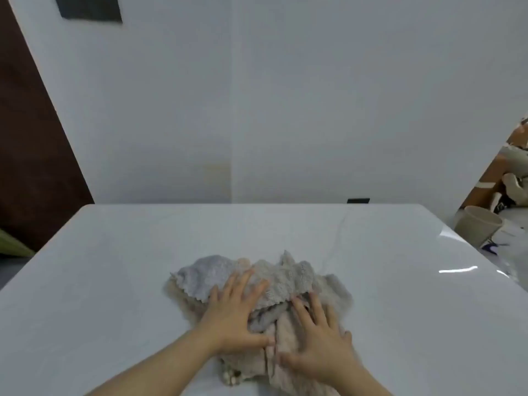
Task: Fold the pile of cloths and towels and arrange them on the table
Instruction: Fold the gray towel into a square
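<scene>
At 6 o'clock on the tabletop (114,252), my left hand (234,315) and right hand (317,338) press flat, fingers spread, on the pile (285,278): soft, light, limp; best pinched at a scalloped corner.

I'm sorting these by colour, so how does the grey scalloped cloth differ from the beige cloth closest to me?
Colour: the grey cloth is pale blue-grey; the beige cloth is pinkish tan.
Place: the grey cloth lies farther away on the left; the beige cloth lies nearest the person.
Contact: the left hand rests partly on the grey cloth, the right hand on the beige cloth.
Both are fluffy, crumpled and unfolded.
</scene>
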`<act>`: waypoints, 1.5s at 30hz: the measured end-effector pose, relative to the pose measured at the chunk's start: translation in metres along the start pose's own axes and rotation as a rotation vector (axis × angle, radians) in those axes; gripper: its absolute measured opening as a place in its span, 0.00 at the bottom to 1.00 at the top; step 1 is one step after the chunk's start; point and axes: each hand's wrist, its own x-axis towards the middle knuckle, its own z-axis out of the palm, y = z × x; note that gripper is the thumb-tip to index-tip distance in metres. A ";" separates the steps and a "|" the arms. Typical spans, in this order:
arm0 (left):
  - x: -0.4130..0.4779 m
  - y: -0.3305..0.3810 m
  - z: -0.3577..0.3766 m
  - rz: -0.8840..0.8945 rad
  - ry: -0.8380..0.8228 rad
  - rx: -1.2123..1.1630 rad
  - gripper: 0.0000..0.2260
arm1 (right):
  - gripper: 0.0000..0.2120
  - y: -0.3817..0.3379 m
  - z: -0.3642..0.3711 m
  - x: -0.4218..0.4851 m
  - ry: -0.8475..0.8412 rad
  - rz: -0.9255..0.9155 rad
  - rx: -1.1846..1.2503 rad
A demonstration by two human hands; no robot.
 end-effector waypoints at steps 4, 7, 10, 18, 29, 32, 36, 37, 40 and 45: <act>0.005 0.000 0.025 0.028 -0.073 0.231 0.46 | 0.49 0.020 0.020 0.006 -0.053 0.026 -0.078; 0.016 0.000 0.031 -0.036 -0.017 0.272 0.45 | 0.46 0.023 0.022 0.021 0.009 -0.022 -0.100; 0.036 -0.002 0.032 -0.084 0.028 0.257 0.44 | 0.43 0.025 0.017 0.045 0.060 -0.053 -0.119; 0.119 -0.024 0.012 -0.153 0.096 0.234 0.42 | 0.41 0.030 -0.015 0.140 0.117 -0.134 -0.117; 0.211 -0.058 -0.005 -0.206 0.327 0.140 0.42 | 0.38 0.028 -0.028 0.231 0.410 -0.146 -0.106; 0.209 -0.057 -0.011 -0.176 0.390 -0.072 0.38 | 0.40 0.032 -0.020 0.228 0.530 -0.127 -0.092; 0.197 -0.059 -0.011 -0.115 0.465 -0.371 0.23 | 0.37 0.034 -0.005 0.214 0.704 -0.195 0.010; 0.193 -0.059 -0.012 -0.110 0.498 -0.403 0.19 | 0.35 0.035 -0.001 0.208 0.754 -0.224 0.029; 0.174 -0.053 -0.014 -0.178 0.653 -0.263 0.14 | 0.31 0.035 0.015 0.188 0.828 -0.258 0.050; 0.124 -0.038 -0.011 -0.112 0.871 -0.266 0.13 | 0.26 0.030 0.042 0.136 0.864 -0.226 0.140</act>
